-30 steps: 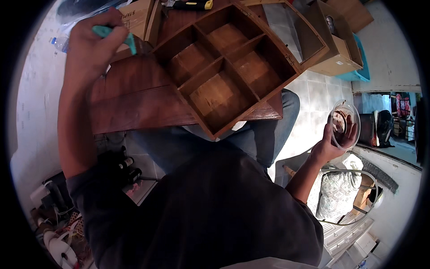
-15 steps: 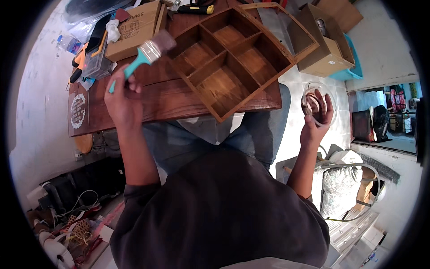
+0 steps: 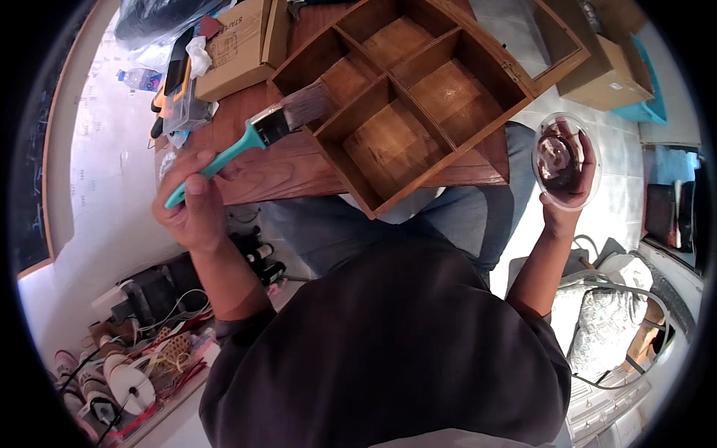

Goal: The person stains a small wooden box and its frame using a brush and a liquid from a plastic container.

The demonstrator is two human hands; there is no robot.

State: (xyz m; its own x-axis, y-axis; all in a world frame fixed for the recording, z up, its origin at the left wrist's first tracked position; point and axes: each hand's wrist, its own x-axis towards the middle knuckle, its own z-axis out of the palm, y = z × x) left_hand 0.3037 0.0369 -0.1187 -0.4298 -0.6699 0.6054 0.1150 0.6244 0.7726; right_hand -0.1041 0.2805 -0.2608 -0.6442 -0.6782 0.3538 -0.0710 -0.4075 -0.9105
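Observation:
A paintbrush (image 3: 237, 153) with a turquoise handle is gripped in my left hand (image 3: 190, 201), thumb laid along the handle. Its bristles lie across the left side of a brown wooden box (image 3: 418, 104) in the picture; whether they touch it, I cannot tell. The box is split into several square compartments, with glossy patches on their floors, and a hinged frame door (image 3: 564, 56) hangs from its far right side. My right hand (image 3: 565, 213) holds a round clear plastic cup (image 3: 538, 160) with dark brown liquid inside, off the table's right side.
Under the box is a reddish-brown wooden table (image 3: 269, 175). A cardboard box (image 3: 239, 52) and a clear plastic bin (image 3: 187, 108) stand at its far left. Another cardboard box (image 3: 609, 71) is beyond the door. Spools and cables (image 3: 134, 384) crowd the lower left.
The brush has swung down and right, its bristles now over the box's left side. The cup's open top shows more fully. The whole view has shifted, so the scene sits farther right.

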